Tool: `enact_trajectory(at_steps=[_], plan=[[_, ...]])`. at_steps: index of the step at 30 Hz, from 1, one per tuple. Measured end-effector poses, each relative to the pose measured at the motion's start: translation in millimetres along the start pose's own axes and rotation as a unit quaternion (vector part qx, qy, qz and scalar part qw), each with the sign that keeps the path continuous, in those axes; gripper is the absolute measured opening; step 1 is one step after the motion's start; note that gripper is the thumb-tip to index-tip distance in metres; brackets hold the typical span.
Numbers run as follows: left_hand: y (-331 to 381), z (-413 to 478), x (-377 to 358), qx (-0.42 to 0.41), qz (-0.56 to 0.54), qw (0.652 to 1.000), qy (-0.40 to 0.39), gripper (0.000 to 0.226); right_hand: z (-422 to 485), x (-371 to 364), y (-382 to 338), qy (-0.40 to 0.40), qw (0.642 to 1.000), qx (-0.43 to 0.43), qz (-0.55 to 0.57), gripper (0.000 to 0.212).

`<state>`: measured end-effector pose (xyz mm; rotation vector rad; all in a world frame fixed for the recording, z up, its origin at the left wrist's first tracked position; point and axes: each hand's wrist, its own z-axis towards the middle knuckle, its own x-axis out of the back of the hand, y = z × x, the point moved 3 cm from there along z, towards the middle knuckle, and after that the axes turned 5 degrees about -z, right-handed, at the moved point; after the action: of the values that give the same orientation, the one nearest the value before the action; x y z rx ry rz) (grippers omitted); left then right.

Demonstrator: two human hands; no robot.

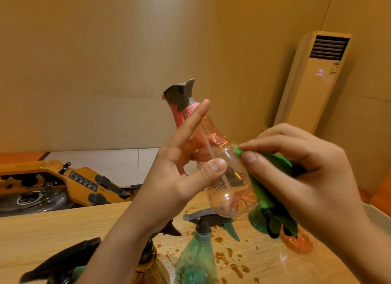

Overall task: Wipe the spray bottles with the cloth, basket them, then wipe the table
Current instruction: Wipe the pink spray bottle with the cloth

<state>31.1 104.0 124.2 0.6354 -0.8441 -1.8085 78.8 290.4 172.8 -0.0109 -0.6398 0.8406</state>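
The clear pink plastic spray bottle (230, 190) with a grey trigger head is gripped in the left hand (169, 177). The thumb is pressed on the front of the body, the index finger is laid straight along the neck, and the remaining fingers are curled behind. The bottle is held tilted in the air above the light wooden table (53, 230), head up and to the left. The crumpled green cloth (264, 190) is pinched between thumb and fingers of the right hand (306, 173) and is applied to the bottle's right shoulder.

Progress is judged early, with the wiping stage in hand. Three bottles are noted standing on the table near the front edge:
- a translucent green spray bottle (196, 258) with a grey and green trigger
- an amber spray bottle (148, 266), partly hidden by the left forearm
- a dark-headed spray bottle (63, 260) at lower left

Behind the cloth, a green plastic base (257, 220) and an orange plastic shape (298, 243) are seen. These are probably two further bottles, though most of each is hidden.

No bottle is observed in a basket. A pale rim (376, 211) at the right edge may belong to the basket, but too little is shown to confirm this. Brown liquid droplets (222, 256) are spread over the table around the green bottle, so the table wipe is recorded as outstanding. Basketing also remains to be done.
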Motion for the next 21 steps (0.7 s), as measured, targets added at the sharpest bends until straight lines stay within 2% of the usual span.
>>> enact_trajectory(at_steps=[3,7,12,18,21], plan=[[0.1,1.1,0.3,-0.008,0.009,1.0,0.001,0.078,-2.9,-2.1,-4.0,-0.027,0.999,0.022,-0.004,0.016],[-1.2,0.9,-3.5,-0.014,0.013,1.0,0.011,0.08,1.1,-0.7,9.2,0.021,0.997,-0.052,0.047,0.011],[-0.5,0.7,-3.1,-0.022,0.022,0.999,0.011,0.083,-3.8,-2.0,-3.4,0.002,1.0,-0.001,0.011,0.012],[-6.5,-1.1,-14.2,0.01,-0.033,0.999,0.008,0.071,0.8,-5.0,16.4,0.028,0.995,-0.084,0.035,0.009],[-4.1,-3.9,-12.5,0.037,-0.07,0.997,-0.02,0.08,2.7,-0.4,20.2,0.03,0.993,-0.1,0.049,0.004]])
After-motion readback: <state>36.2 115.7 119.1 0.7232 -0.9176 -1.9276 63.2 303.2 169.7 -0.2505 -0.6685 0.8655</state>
